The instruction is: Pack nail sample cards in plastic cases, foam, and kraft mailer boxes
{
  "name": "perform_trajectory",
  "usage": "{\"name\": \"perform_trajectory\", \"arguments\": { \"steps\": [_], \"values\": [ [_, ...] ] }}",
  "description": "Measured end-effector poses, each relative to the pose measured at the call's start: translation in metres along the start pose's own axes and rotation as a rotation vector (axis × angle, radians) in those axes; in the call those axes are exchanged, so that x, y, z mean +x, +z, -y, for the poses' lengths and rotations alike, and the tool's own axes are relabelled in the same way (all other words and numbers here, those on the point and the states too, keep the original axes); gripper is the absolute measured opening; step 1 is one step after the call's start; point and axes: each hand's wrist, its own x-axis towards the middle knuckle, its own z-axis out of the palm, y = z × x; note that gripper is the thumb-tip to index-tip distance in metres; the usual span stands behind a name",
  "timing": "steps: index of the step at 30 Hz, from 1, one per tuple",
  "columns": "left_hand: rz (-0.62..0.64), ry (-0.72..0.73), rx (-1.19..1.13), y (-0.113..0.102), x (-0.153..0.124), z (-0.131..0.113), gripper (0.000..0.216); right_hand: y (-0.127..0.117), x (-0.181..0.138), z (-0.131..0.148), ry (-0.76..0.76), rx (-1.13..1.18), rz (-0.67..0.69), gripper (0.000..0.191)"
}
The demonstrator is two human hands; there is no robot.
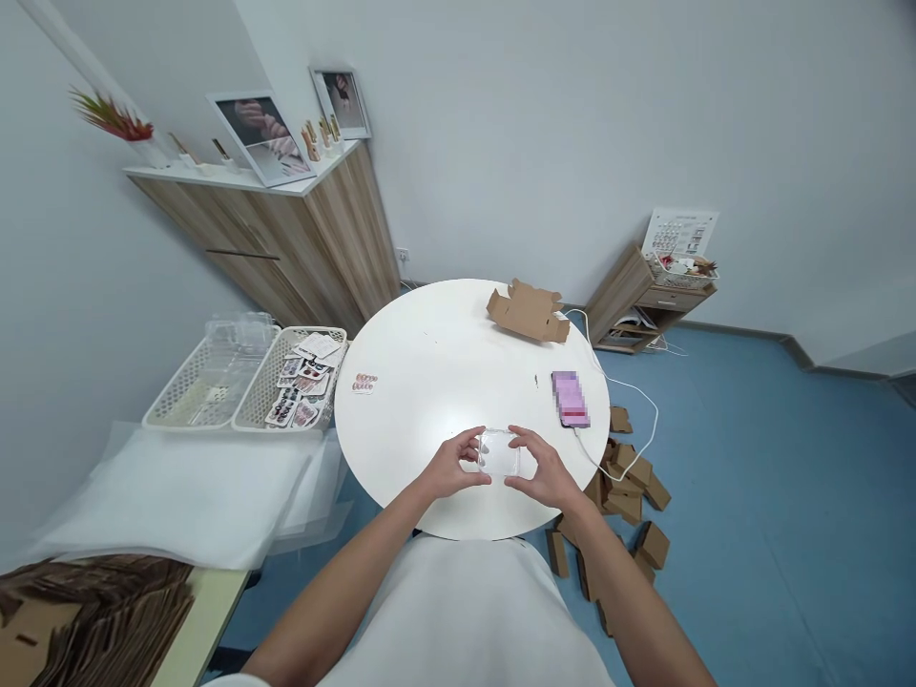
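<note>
Both my hands meet over the near part of a round white table [444,382]. My left hand [452,467] and my right hand [545,470] pinch a small clear plastic case [499,453] from either side, fingers curled round its edges. A small card of press-on nails [364,384] lies on the table to the left. An unfolded brown cardboard box [528,312] rests at the far edge. A phone with a pink screen [570,398] lies to the right, on a white cable [630,401].
Two white baskets [247,386] stand left of the table, one with nail cards, one with clear cases. Foam sheets [178,496] and flat cardboard [93,611] lie nearer left. Folded small boxes [630,496] litter the blue floor at right. Wooden cabinets stand by the walls.
</note>
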Motion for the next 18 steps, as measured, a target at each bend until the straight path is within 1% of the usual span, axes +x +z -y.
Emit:
{"name": "perform_trajectory", "arguments": {
  "steps": [3, 8, 14, 18],
  "values": [
    [0.009, -0.009, -0.067, 0.004, -0.002, -0.003, 0.078, 0.0, -0.003, 0.001, 0.016, 0.047, -0.013, 0.045],
    [0.003, -0.073, -0.171, 0.007, -0.003, -0.005, 0.078, -0.001, -0.001, 0.004, 0.058, 0.142, -0.031, 0.045],
    [0.048, -0.106, -0.264, 0.007, -0.003, -0.005, 0.071, -0.009, 0.004, -0.002, 0.17, 0.337, 0.031, 0.043],
    [0.002, -0.175, -0.275, 0.008, -0.008, -0.001, 0.065, -0.014, 0.007, -0.006, 0.213, 0.372, 0.086, 0.042]
  ]
}}
